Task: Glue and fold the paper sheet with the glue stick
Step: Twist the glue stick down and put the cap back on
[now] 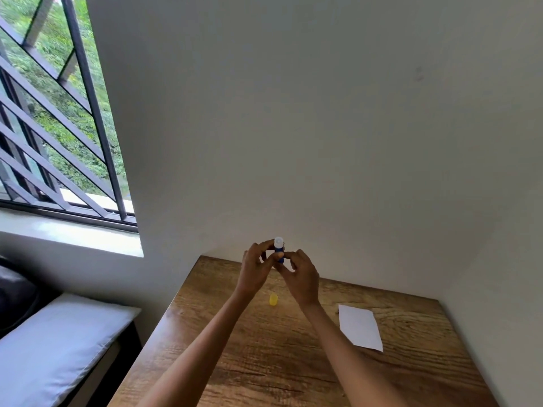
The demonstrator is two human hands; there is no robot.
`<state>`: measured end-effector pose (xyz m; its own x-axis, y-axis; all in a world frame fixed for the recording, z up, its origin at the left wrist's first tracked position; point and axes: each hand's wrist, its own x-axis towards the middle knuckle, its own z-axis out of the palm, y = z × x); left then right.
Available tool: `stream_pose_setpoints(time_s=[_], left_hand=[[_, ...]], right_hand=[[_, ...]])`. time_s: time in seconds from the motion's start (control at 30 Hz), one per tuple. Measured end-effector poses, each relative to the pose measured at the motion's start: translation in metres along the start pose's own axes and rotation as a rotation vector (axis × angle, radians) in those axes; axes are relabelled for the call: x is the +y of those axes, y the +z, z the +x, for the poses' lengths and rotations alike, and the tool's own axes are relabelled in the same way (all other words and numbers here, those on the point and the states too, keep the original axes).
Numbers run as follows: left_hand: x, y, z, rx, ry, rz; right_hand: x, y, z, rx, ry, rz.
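Note:
A blue glue stick (279,250) with its white glue end pointing up is held above the far edge of the wooden table (264,362). My left hand (255,267) pinches its upper part and my right hand (299,276) pinches its lower part. Its yellow cap (273,299) stands on the table below my hands. A white paper sheet (360,326) lies flat on the table to the right, apart from both hands.
A plain wall rises directly behind the table and along its right side. A barred window (58,127) is at upper left. A cushioned bench (55,348) stands left of the table.

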<state>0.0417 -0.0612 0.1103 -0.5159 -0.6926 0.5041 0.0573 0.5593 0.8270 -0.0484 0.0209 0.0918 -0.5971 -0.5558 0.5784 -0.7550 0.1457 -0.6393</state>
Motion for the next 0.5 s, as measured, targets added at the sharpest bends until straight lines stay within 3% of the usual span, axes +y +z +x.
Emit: stream_pose_setpoints(time_s=[0.13, 0.23, 0.37, 0.5], left_hand=[[0.006, 0.003, -0.004, 0.011, -0.015, 0.000], [0.006, -0.002, -0.003, 0.013, -0.035, 0.006], [-0.002, -0.009, 0.002, 0.007, -0.072, -0.027], [-0.004, -0.013, 0.005, 0.010, -0.083, -0.075]], right_hand=[[-0.008, 0.007, -0.003, 0.077, 0.030, 0.055], [-0.003, 0.005, 0.000, -0.048, 0.049, 0.119], [0.003, -0.002, 0.005, -0.294, -0.070, 0.067], [-0.002, -0.001, 0.009, -0.235, -0.040, 0.093]])
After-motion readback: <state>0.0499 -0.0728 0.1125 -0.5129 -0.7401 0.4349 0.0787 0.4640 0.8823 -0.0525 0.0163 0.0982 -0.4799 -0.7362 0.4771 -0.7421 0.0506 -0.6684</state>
